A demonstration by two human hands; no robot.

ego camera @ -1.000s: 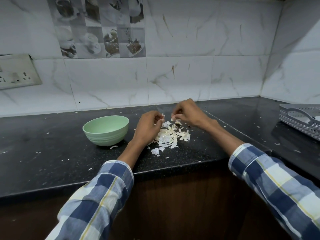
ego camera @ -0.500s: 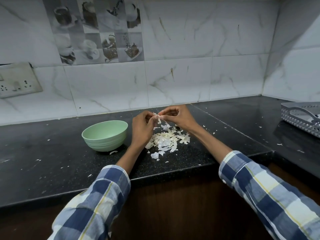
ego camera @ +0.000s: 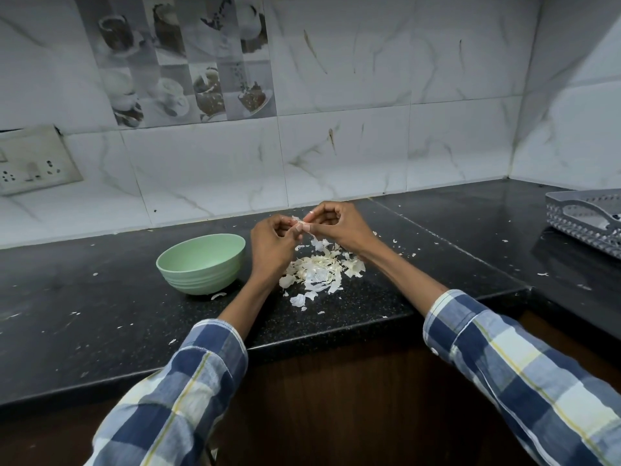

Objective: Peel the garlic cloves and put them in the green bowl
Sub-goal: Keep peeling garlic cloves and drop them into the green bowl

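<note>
Head view: both hands meet above the black tabletop [ego camera: 100, 331], left hand [ego camera: 272, 245] and right hand [ego camera: 339, 227] pinching one garlic clove [ego camera: 300, 224] (papery skin trailing) between fingertips. Peel pile [ego camera: 319, 272] lies directly beneath; green bowl [ego camera: 201, 264] sits at nine o'clock of it.

I find no legible text, label, brand, number or sign anywhere in the head view. The decorative wall tile [ego camera: 181, 58] carries only pictures of cups and desserts; the switch plate [ego camera: 33, 161] shows sockets, no readable markings.
</note>
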